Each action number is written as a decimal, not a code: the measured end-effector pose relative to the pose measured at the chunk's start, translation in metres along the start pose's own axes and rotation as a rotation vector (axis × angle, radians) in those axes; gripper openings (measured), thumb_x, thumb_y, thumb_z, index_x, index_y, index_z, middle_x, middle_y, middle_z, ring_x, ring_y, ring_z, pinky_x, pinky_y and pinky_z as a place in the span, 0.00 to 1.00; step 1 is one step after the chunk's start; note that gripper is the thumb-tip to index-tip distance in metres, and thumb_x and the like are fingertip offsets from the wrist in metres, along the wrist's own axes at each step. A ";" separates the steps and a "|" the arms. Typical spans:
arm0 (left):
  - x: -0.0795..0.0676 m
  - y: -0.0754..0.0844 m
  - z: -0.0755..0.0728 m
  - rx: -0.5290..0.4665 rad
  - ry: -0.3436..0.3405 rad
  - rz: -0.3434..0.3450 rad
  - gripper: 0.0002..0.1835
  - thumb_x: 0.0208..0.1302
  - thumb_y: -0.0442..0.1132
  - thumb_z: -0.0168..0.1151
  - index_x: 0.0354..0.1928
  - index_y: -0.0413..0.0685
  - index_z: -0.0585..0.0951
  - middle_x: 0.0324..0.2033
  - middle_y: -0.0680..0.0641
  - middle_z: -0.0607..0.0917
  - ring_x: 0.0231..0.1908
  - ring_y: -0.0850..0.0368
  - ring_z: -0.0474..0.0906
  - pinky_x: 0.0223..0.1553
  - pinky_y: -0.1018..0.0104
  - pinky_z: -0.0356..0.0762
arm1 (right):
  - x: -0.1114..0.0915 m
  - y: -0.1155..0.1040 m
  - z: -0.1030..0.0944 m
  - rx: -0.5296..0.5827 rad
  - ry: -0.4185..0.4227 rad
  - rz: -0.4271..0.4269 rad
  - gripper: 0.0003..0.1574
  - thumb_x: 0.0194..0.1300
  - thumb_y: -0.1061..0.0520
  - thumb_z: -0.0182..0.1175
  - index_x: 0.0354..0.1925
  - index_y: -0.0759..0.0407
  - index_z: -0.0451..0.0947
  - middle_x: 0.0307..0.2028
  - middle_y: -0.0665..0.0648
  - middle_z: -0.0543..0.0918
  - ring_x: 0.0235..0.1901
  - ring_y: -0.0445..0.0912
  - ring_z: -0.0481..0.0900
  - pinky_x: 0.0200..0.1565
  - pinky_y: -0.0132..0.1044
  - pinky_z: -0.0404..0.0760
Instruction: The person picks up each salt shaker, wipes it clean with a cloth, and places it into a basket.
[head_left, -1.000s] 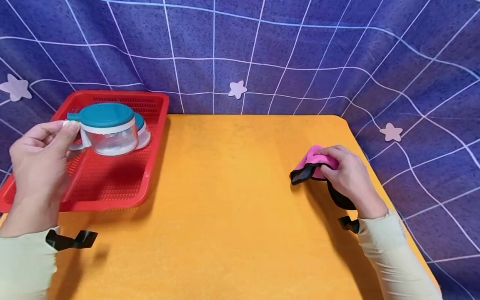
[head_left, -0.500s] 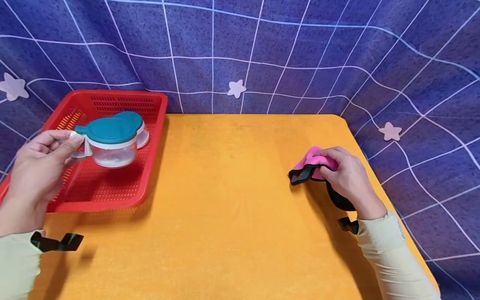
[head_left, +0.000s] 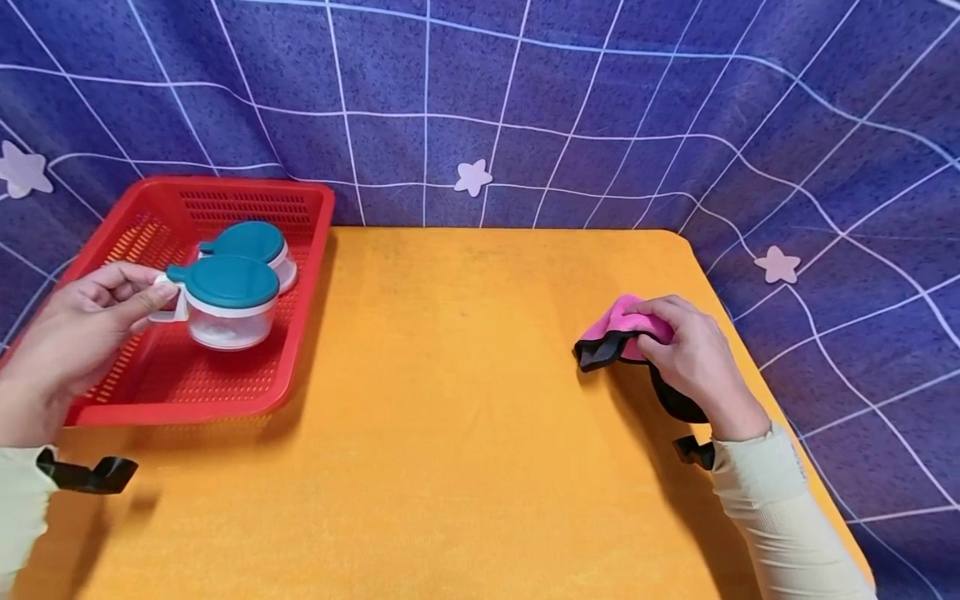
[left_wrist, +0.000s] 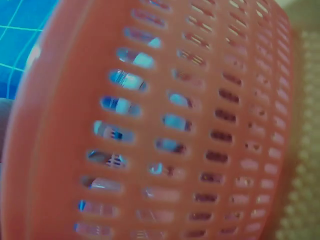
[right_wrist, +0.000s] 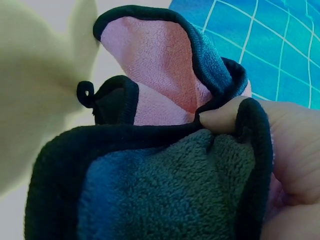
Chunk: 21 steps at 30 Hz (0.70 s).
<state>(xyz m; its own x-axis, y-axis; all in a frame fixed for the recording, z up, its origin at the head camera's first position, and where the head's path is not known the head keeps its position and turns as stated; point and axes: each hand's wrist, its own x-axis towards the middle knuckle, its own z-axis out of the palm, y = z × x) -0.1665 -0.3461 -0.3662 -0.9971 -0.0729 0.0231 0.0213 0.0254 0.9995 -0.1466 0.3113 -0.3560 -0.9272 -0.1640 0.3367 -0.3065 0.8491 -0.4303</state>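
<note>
My left hand (head_left: 93, 321) pinches the white handle of a clear seasoning jar (head_left: 228, 325) with a teal lid, held above the red basket (head_left: 281, 367). Behind it, a second teal-lidded jar (head_left: 255, 240) stands in the basket, partly covered by the held one. On the right, my right hand (head_left: 693, 358) grips a bunched cleaning cloth (head_left: 622, 321), pink on one side and dark grey on the other, with black edging. The right wrist view shows the thumb pressed into the folds of the cloth (right_wrist: 165, 185). In the left wrist view the basket wall (left_wrist: 155, 120) covers the hand and jar.
The basket stands at the left of an orange tabletop (head_left: 450, 375). A blue curtain (head_left: 570, 92) with white grid lines and pale stars hangs behind the table and along its right side. Black straps (head_left: 90, 475) stick out at both wrists.
My left hand has moved the held jar lower and slightly right, toward the front, baring more of the jar behind it. My right hand and the cloth have barely shifted.
</note>
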 end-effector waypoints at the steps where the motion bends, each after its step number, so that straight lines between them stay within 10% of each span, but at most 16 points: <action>1: 0.001 -0.001 -0.002 0.032 -0.010 0.000 0.04 0.72 0.34 0.65 0.43 0.51 0.85 0.34 0.58 0.86 0.34 0.67 0.82 0.34 0.82 0.75 | 0.000 0.000 0.000 0.001 0.000 -0.001 0.20 0.59 0.67 0.68 0.51 0.55 0.86 0.47 0.57 0.85 0.42 0.55 0.80 0.42 0.47 0.73; 10: 0.008 -0.008 -0.014 0.328 -0.057 -0.082 0.05 0.75 0.40 0.63 0.45 0.62 0.84 0.35 0.67 0.85 0.38 0.71 0.77 0.35 0.78 0.71 | 0.001 0.000 0.001 -0.001 0.003 -0.015 0.20 0.59 0.67 0.69 0.50 0.56 0.86 0.45 0.57 0.85 0.40 0.55 0.80 0.40 0.46 0.73; 21: 0.014 -0.011 -0.021 0.352 -0.169 -0.144 0.10 0.76 0.36 0.61 0.43 0.64 0.84 0.33 0.63 0.86 0.36 0.71 0.79 0.35 0.77 0.73 | 0.000 0.000 0.000 -0.002 -0.005 -0.007 0.21 0.59 0.67 0.69 0.51 0.56 0.86 0.47 0.57 0.85 0.42 0.55 0.80 0.42 0.47 0.73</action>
<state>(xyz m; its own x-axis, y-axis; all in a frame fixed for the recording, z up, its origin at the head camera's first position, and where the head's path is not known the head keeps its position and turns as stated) -0.1790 -0.3684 -0.3759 -0.9867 0.0631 -0.1500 -0.1166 0.3688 0.9221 -0.1470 0.3110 -0.3561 -0.9261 -0.1729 0.3353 -0.3127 0.8489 -0.4260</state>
